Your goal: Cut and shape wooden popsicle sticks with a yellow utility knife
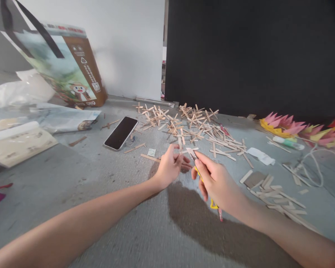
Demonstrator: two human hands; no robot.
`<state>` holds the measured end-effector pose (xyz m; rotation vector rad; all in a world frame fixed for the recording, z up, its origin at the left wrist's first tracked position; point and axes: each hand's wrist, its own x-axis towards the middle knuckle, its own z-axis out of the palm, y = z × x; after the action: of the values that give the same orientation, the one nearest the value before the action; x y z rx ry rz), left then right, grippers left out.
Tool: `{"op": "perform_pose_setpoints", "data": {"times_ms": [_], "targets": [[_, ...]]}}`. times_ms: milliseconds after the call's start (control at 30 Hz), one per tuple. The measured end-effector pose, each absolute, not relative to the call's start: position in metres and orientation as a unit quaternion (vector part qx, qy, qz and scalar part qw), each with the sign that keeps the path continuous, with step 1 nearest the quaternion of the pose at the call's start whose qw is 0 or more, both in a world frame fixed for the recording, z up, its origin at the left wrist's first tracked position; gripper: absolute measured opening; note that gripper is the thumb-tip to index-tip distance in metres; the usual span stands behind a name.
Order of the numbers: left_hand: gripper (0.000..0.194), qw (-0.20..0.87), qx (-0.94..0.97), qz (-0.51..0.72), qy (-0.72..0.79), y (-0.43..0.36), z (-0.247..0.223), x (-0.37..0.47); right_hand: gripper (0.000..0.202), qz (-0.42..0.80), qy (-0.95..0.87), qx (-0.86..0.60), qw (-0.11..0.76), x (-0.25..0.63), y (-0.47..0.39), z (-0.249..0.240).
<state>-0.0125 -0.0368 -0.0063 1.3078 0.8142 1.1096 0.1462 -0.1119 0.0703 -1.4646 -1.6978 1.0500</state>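
Observation:
My left hand (pixel 169 167) is closed on a small wooden stick cross (pixel 180 142), pinching it between thumb and fingers above the grey table. Just to the right, my right hand (pixel 216 180) grips a yellow-handled utility knife (pixel 193 155). Its blade end points at the cross, close to my left fingers; whether it touches is hard to tell. Beyond both hands lies a heap of stick crosses (pixel 194 119). A loose stick (pixel 150 158) lies beside my left hand, near a small pale packet (pixel 151 152).
A phone (pixel 121 133) lies left of the heap. At the left stand a printed bag (pixel 80 74) and plastic packaging (pixel 64 117). Cut stick pieces (pixel 281 199), a glue tube (pixel 289 143), a white cable (pixel 319 167) and paper flowers (pixel 284 124) lie at the right. A black panel (pixel 254 56) rises behind.

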Motion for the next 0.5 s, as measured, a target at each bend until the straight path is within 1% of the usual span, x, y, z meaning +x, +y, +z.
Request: {"op": "perform_pose_setpoints", "data": {"times_ms": [67,167,200,267,367,500], "targets": [[0.036,0.601,0.529,0.489,0.346,-0.036,-0.007,-0.011,0.036,0.324,-0.693,-0.553,0.331,0.148,-0.116,0.079],[0.039,0.623,0.535,0.48,0.308,-0.037,-0.005,-0.01,0.031,0.202,-0.738,-0.547,0.339,0.156,-0.108,0.084],[0.04,0.632,0.539,0.473,0.293,-0.038,-0.003,-0.01,0.031,0.138,-0.744,-0.552,0.349,0.16,-0.102,0.082],[0.04,0.65,0.541,0.461,0.268,-0.04,0.001,-0.01,0.035,0.057,-0.754,-0.549,0.355,0.168,-0.086,0.072],[0.037,0.678,0.541,0.43,0.25,-0.042,0.006,-0.012,0.04,-0.012,-0.791,-0.51,0.337,0.182,-0.064,0.053],[0.034,0.691,0.559,0.395,0.231,-0.045,0.01,-0.015,0.032,-0.047,-0.844,-0.445,0.296,0.196,-0.049,0.032]]}}
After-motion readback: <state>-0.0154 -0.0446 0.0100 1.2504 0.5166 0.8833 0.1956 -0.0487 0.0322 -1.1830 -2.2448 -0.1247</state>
